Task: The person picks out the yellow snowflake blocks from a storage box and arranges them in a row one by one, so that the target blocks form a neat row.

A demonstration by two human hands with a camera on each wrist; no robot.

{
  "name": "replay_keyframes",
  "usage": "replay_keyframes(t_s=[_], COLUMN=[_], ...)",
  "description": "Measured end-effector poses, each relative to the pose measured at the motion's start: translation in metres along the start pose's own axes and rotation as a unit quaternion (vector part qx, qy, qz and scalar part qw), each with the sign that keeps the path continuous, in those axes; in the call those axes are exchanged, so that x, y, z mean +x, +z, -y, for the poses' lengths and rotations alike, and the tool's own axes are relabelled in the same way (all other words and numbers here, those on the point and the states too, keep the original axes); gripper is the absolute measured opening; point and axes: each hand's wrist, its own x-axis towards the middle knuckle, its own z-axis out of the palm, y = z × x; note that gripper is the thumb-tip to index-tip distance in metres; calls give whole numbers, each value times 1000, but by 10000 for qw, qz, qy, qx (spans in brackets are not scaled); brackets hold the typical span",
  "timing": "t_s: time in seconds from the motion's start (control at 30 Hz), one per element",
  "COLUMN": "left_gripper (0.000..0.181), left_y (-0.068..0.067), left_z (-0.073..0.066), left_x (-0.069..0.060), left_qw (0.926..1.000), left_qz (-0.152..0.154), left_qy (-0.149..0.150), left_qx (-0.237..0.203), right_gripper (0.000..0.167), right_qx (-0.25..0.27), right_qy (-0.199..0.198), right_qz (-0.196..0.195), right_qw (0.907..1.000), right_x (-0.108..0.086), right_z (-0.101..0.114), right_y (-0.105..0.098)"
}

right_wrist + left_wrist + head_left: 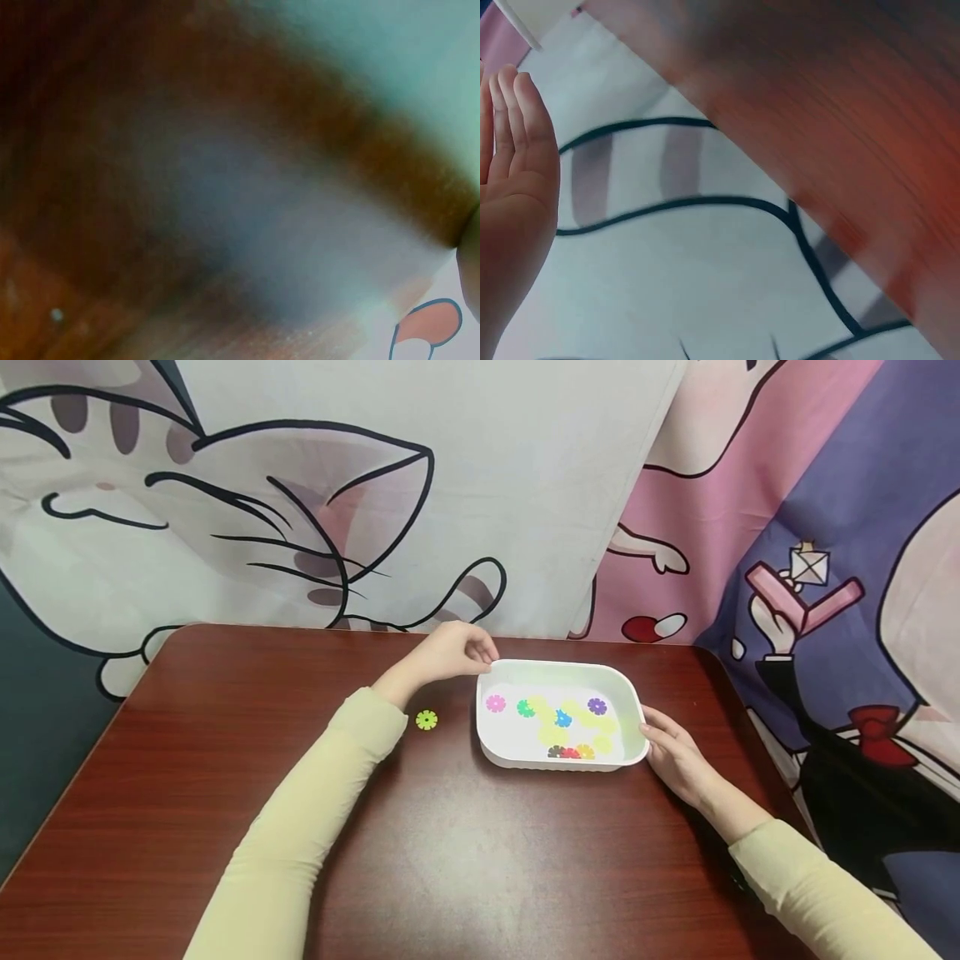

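Observation:
A white plastic tray (525, 758) stands on the brown table with flower-shaped plastic discs in it, among them a pink disc (496, 703), a purple disc (597, 706) and a blue disc (562, 718). At its far left corner, my left hand (453, 652) pinches the rim; several of its fingers also show at the edge of the left wrist view. My right hand (678, 756) grips the tray's right end, thumb over the rim and fingers along the outer wall. One yellow-green disc (427, 720) lies on the table left of the tray. The right wrist view is mostly blurred.
The brown wooden table (465, 860) reaches back to a cloth printed with cartoon figures (525, 485), which hangs right behind its far edge. Pale yellow discs (553, 737) lie in the middle of the tray, beside a dark, a red and an orange one.

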Motion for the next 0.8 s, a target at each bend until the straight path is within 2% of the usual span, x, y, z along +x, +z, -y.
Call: replay_keyframes(t_s=[0.33, 0.43, 0.8], left_gripper=[14, 15, 21], left_y=[26, 33, 57], left_z=[-18, -20, -22], left_x=[31, 36, 46], left_qw=[9982, 9971, 9896], left_qz=[480, 692, 1356], left_qy=[350, 326, 300], left_qx=[-9, -15, 380], right_gripper=[39, 39, 40], right_qx=[-109, -98, -60], right_qy=[17, 25, 4], right_qz=[-78, -94, -76], right_qw=[9999, 9999, 10000], right_x=[0, 0, 0], right_z=[0, 0, 0], right_y=[1, 0, 0])
